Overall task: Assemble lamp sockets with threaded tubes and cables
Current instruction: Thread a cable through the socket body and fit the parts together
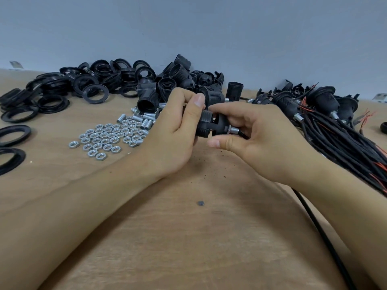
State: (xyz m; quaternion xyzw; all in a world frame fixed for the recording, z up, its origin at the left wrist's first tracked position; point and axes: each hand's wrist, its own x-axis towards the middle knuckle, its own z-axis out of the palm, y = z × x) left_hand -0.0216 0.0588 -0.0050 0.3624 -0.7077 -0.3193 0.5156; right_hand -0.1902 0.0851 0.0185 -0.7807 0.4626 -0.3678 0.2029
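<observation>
a worker joins the two halves of a black socket [211, 127] above a wooden bench [167, 237], mid-way through one unit in a long run. the left hand [178, 130] wraps the ribbed sleeve, fingers curled round it and thumb pressed along the top; the right hand [257, 139] closes its fingers on the cap end, where a metal tube [232, 129] and a black cable [244, 136] come out. bright metal shows in the gap between the halves, so they appear not yet seated. the step likely goes best if the left hand holds the sleeve steady while the right turns the cap squarely, keeping the inner wires clear of the seam and letting the cable rotate freely, not twist. within reach lie loose nuts [104, 139], spare tubes [144, 122], rings [83, 84], bare sleeves [167, 84] and, to the right, a pile of finished sockets [326, 105] with their leads.
</observation>
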